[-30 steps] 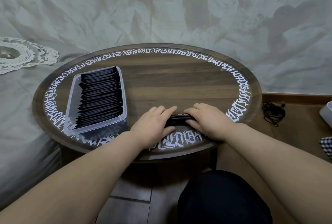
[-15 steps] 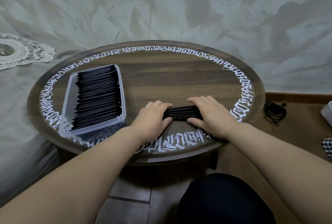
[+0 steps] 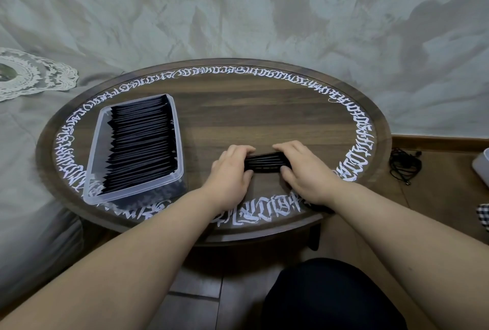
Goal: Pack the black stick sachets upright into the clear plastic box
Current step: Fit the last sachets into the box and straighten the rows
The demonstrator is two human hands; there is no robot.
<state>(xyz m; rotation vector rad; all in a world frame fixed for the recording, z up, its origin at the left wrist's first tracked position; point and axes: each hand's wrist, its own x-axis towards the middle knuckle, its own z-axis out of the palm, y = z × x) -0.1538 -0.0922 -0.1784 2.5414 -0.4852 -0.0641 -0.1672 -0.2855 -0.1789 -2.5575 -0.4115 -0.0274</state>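
A bundle of black stick sachets (image 3: pixel 266 162) lies crosswise on the round wooden table (image 3: pixel 264 118), near its front. My left hand (image 3: pixel 229 173) grips the bundle's left end and my right hand (image 3: pixel 304 170) grips its right end, fingers curled over the top and thumbs at the near side. To the left stands the clear plastic box (image 3: pixel 177 128), packed along its length with many black sachets (image 3: pixel 141 141) set on edge.
White script runs around the table's rim. A grey bed with a lace doily (image 3: pixel 31 75) lies to the left. On the floor at right are a tangled black cable (image 3: pixel 403 165) and a white object (image 3: pixel 483 168). My dark-clad knee (image 3: pixel 330 295) is below the table.
Both hands have moved the sachet bundle away from the front edge toward the table's middle, and the bundle now shows more between them. The box has not moved.
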